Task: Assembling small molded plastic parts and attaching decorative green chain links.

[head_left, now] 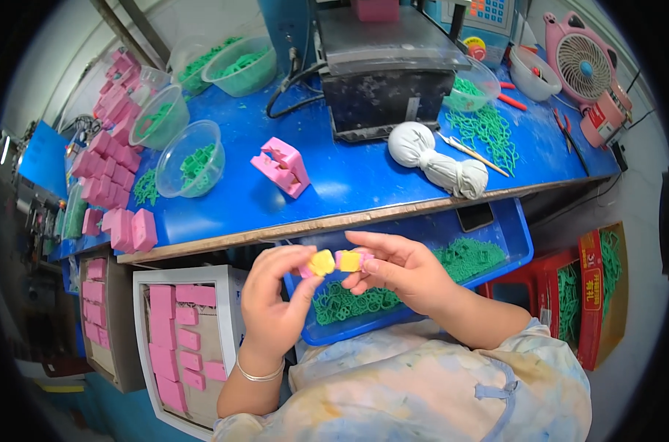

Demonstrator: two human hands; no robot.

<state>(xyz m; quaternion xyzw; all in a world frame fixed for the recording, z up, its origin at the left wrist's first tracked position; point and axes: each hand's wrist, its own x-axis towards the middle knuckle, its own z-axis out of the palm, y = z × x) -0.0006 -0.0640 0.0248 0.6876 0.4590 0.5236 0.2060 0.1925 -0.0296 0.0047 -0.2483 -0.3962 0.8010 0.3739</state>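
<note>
Over the blue tray (520, 249), my left hand (266, 295) pinches a small yellow-and-pink piece (322, 262) between thumb and fingers. Close beside it, a second yellow-and-pink piece (349, 261) is gripped by the thumb and fingers of my right hand (415, 276). The two pieces are nearly end to end; whether they touch I cannot tell. Small green rings and links (470, 259) lie in the tray below. Beyond the hands, a pink block with cut-out openings (283, 166) stands on the blue table (261, 214).
A black machine (382, 92) stands at the back. Right of centre lie a tied white cloth bundle (439, 163) and a wooden-handled tool (478, 156). Clear bowls (192, 158) hold green pieces. Pink blocks (110, 173) are stacked left. A white-framed box (238, 309) and red carton (590, 302) flank me.
</note>
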